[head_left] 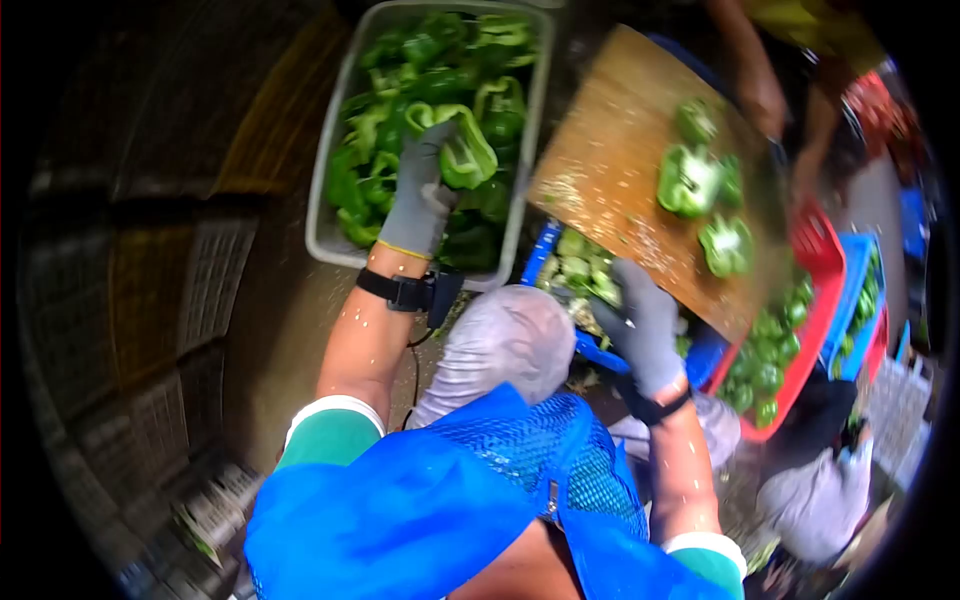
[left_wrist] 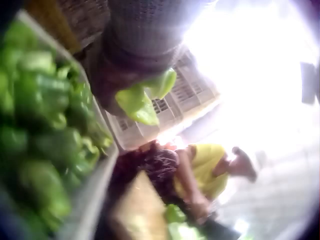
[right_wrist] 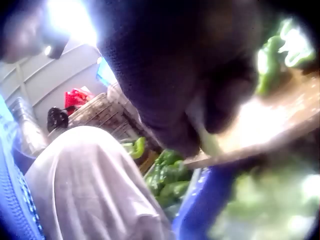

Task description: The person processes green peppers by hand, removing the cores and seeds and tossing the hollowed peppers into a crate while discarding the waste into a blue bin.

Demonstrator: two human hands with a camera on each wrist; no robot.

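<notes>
My gloved left hand [head_left: 420, 190] grips a cut green bell pepper [head_left: 468, 158] over a pale tub [head_left: 322, 215] heaped with green peppers [head_left: 430, 40]. In the left wrist view, the cut pepper [left_wrist: 137, 104] shows below the dark glove. At the near edge of a wooden cutting board [head_left: 610, 120] is my gloved right hand [head_left: 648, 325], above a blue crate [head_left: 540, 255] of pepper scraps [head_left: 580, 268]. The right wrist view shows a thin pale green piece [right_wrist: 206, 135] between its fingers; cannot tell its kind. Pepper halves [head_left: 690, 180] and scattered seeds lie on the board.
On the right stand a red crate [head_left: 835, 250] and a light blue crate [head_left: 850, 245], both with green peppers. Another person's arm [head_left: 755, 75] reaches in at the board's far side. Stacked crates [head_left: 210, 280] line the left. My knees are close under the board and tub.
</notes>
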